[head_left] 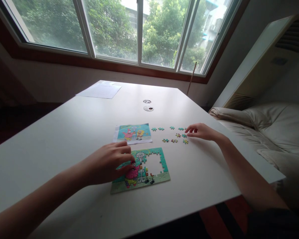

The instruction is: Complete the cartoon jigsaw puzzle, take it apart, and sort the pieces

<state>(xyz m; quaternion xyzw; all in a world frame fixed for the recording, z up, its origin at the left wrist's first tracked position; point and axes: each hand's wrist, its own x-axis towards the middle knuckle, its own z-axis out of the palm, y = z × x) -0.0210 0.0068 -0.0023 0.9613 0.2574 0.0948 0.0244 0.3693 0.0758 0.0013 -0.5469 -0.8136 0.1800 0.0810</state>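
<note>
A cartoon jigsaw puzzle (164,177) lies on the white table, with a bare gap in its upper right part. My left hand (112,162) rests over its left side, fingers loosely bent and apart, covering some of the picture. To the right of the puzzle, several loose jigsaw pieces (165,140) are spread in rough rows. My right hand (200,131) is at the right end of these rows, fingertips beside a teal piece (184,135); its fingers are slightly curled and apart, and no piece shows in them. Behind the puzzle lies a printed reference picture (134,133) of the same cartoon characters.
Two round flat discs (148,108) lie farther back on the table (64,132). White paper sheets (99,90) are at the far left corner. A cream padded sofa (276,129) stands to the right, and a window (114,33) is behind the table.
</note>
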